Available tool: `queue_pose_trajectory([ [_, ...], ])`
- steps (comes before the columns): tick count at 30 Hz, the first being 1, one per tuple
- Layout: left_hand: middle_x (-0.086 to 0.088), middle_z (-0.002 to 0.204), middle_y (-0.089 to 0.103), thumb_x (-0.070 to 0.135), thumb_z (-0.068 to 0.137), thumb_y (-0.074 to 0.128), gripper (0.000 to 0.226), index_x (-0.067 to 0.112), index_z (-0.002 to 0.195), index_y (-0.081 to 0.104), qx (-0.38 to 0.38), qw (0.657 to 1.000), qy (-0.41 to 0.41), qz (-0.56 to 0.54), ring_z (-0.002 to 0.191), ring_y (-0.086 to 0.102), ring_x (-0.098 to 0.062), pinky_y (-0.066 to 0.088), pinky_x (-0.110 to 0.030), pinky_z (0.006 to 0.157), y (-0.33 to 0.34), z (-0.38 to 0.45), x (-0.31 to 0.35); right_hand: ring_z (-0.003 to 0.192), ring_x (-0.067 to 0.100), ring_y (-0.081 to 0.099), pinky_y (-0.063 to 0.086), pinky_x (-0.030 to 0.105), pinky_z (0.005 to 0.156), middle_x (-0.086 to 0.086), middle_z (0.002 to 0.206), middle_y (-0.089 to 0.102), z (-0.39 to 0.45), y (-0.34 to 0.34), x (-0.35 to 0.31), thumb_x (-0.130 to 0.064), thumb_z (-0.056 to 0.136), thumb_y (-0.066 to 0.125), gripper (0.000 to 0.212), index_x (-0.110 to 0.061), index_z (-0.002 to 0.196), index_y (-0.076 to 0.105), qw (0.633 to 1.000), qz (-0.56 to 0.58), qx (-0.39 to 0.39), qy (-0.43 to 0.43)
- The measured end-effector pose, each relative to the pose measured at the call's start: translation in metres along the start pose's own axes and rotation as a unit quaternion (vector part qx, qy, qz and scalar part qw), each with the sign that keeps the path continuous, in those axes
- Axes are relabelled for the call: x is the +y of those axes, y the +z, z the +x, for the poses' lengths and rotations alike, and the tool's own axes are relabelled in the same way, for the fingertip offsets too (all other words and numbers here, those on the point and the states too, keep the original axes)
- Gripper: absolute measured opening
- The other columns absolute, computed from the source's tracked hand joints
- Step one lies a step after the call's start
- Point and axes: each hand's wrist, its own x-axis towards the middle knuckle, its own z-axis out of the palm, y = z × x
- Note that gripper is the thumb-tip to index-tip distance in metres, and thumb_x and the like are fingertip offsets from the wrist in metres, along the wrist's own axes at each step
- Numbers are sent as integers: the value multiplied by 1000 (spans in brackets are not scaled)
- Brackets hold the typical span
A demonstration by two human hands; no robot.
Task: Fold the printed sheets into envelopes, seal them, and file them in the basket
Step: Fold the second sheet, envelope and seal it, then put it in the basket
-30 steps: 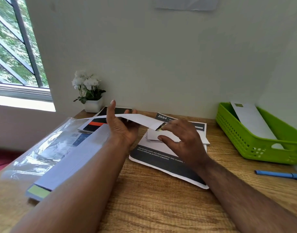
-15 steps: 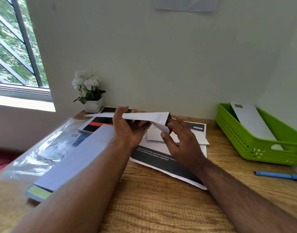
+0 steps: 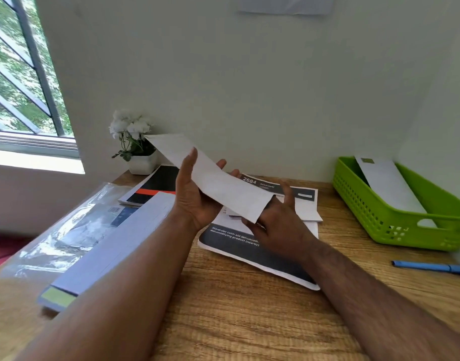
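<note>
Fingers of the left hand [image 3: 195, 196] pinch the envelope [image 3: 210, 178] mid-length, held above the table; its long axis slants down-right, near end overlapping the right hand [image 3: 275, 225], fingers spread.

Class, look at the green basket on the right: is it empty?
No. The green basket already holds one white envelope, which leans against its far rim.

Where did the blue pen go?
In the head view the blue pen lies flat on the wooden table at the far right, just in front of the green basket and apart from both hands.
</note>
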Motion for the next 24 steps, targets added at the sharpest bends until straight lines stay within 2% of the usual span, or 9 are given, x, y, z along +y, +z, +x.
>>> queue_pose_trajectory([
  [2, -18, 136, 56, 58, 34, 91, 133, 17, 148, 33, -5, 1000, 6, -12, 112, 63, -42, 49, -59, 94, -2, 1, 0, 132, 15, 46, -15, 56, 113, -1, 140, 54, 1, -3, -3, -35, 94, 38, 46, -26, 139, 48, 998, -9, -67, 8],
  [4, -16, 131, 62, 60, 40, 88, 123, 23, 145, 35, -10, 1000, 23, -15, 110, 65, -41, 50, -58, 93, -4, 0, -1, 137, 14, 38, -20, 57, 111, -1, 148, 44, 2, -3, -5, -47, 96, 26, 57, -27, 149, 29, 993, -46, -106, -4],
  [6, -15, 128, 64, 64, 47, 84, 108, 28, 139, 41, -12, 999, 36, 1, 109, 66, -39, 52, -56, 90, -2, 0, -2, 137, 14, 39, -22, 58, 109, -1, 149, 43, 2, -2, -8, -55, 96, 31, 67, -25, 153, 12, 988, -72, -138, -17],
  [8, -15, 126, 65, 65, 38, 86, 107, 28, 131, 48, -8, 999, 37, 18, 109, 66, -37, 51, -53, 92, 1, -1, -5, 138, 15, 38, -23, 58, 109, 0, 153, 37, 0, 0, -8, -57, 95, 38, 76, -23, 154, 4, 988, -73, -136, -15],
  [12, -13, 127, 65, 67, 35, 86, 121, 24, 140, 43, -9, 999, 24, 37, 113, 64, -35, 52, -52, 93, 5, -1, -12, 136, 21, 42, -16, 61, 108, 1, 146, 47, -4, 3, -8, -58, 89, 46, 76, -24, 151, 20, 995, -56, -85, -11],
  [16, -12, 127, 65, 70, 37, 83, 109, 24, 131, 50, -27, 999, 32, 19, 115, 63, -37, 50, -53, 95, 5, -1, -15, 132, 20, 47, -10, 57, 110, 0, 142, 51, -4, 4, -11, -64, 83, 48, 82, -25, 148, 16, 998, -45, -53, -1],
  [19, -13, 129, 64, 71, 41, 81, 112, 22, 136, 47, -33, 999, 38, 2, 116, 62, -39, 42, -59, 103, 4, -1, -13, 135, 20, 44, -4, 61, 110, 1, 145, 47, -2, 5, -13, -67, 81, 43, 85, -23, 149, 18, 997, -52, -48, 1],
  [21, -11, 130, 64, 72, 39, 81, 114, 20, 135, 50, -35, 999, 35, 18, 116, 62, -37, 41, -60, 104, 6, -2, -12, 138, 21, 39, -7, 60, 110, 0, 148, 43, -2, 7, -14, -67, 81, 43, 86, -24, 149, 13, 998, -37, -49, 5],
  [24, -10, 126, 66, 73, 31, 83, 109, 21, 123, 57, -22, 998, 36, 49, 115, 63, -34, 48, -54, 96, 11, -4, -13, 144, 17, 28, -17, 58, 110, -3, 154, 33, -3, 6, -15, -69, 81, 39, 86, -31, 148, -1, 997, 1, -68, 22],
])
